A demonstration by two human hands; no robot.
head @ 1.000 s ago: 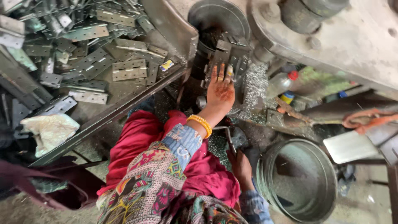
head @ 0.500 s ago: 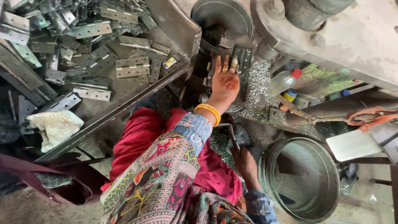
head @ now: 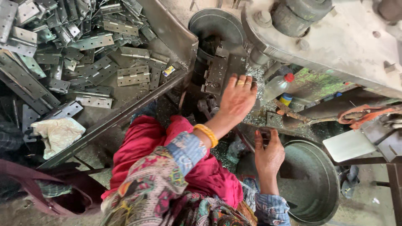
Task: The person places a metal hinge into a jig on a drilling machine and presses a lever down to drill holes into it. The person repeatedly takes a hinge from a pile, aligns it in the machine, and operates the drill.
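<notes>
We see a long metal tray (head: pixel 138 104) on the left, its raised rim running diagonally, heaped with flat grey steel hinges (head: pixel 133 75): rectangular leaves with punched screw holes and a knuckle down the middle, dull and oily, lying at all angles. A small yellow scrap sits among them near the rim. Below the tray lies a crumpled pale cloth (head: pixel 58 133).

At lower right stands a round metal tub (head: pixel 322 184), thin-walled, grey and dusty inside; we cannot tell whether it holds anything. A second round pan (head: pixel 217 25) sits at top centre behind the press (head: pixel 335 42), a heavy cast machine with pale, scuffed paint and large bolts. A clear plastic bottle (head: pixel 277 86) with a red cap leans beside it, over a bed of glittering metal chips.

Our left hand (head: pixel 238 98) is spread flat, fingers open and extended, lying on the dark steel die block (head: pixel 217 73) just under the press; it grips nothing that we can see. An orange bangle (head: pixel 208 134) circles that wrist. Our right hand (head: pixel 268 152) is lower, between the die block and the tub, fingers curled against a dark edge; whether it holds anything we cannot tell. Red cloth and a patterned sleeve cover our lap and arm.
</notes>
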